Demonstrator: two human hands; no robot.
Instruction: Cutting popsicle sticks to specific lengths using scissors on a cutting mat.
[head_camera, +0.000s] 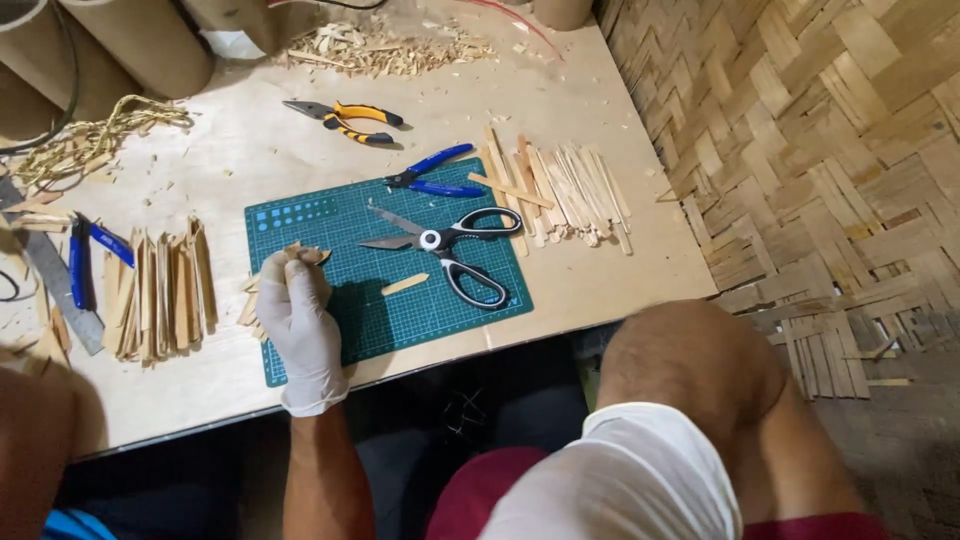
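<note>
The white-gloved left grip (300, 315) is closed round a small bundle of pale bamboo slivers (300, 254), their ends jutting beyond it. The right hand is out of view. Just right of the grip lies one short bamboo strip (404, 285) on the green cutting mat (300, 215), its length pointing toward the black-handled scissors (450, 250); the desk edge (560, 320) is close.

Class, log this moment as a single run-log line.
left hand: white glove, gripping bamboo strips | right hand: out of view | cutting mat: open scissors, one strip
</note>
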